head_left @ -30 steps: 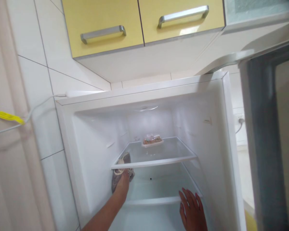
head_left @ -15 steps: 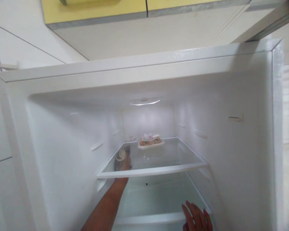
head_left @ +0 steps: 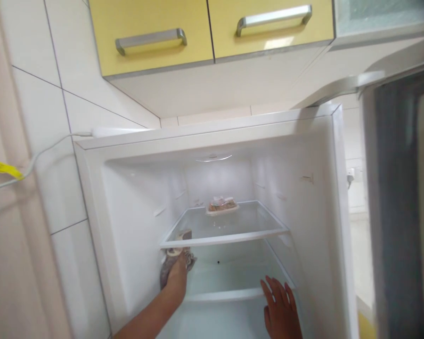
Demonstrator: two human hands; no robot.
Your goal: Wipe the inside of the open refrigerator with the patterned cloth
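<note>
An open white fridge [head_left: 205,134] fills the middle of the view. My left hand [head_left: 178,274] is inside it, under the upper glass shelf [head_left: 233,235], pressing a grey cloth [head_left: 167,273] against the left inner wall. My right hand [head_left: 281,308] rests flat, fingers spread, on the front rim of the lower glass shelf [head_left: 226,295] at the right. A small tray of food [head_left: 222,206] sits at the back of the upper shelf.
The fridge door [head_left: 399,202] stands open at the right. Yellow cabinets [head_left: 155,33] with metal handles hang above. White tiled wall [head_left: 56,117] at left, with a white cable [head_left: 49,146] and a yellow tag [head_left: 2,167].
My left hand and the cloth have slid down the left inner wall from shelf level to below the upper shelf. The view pulled back from the fridge interior after a closer look.
</note>
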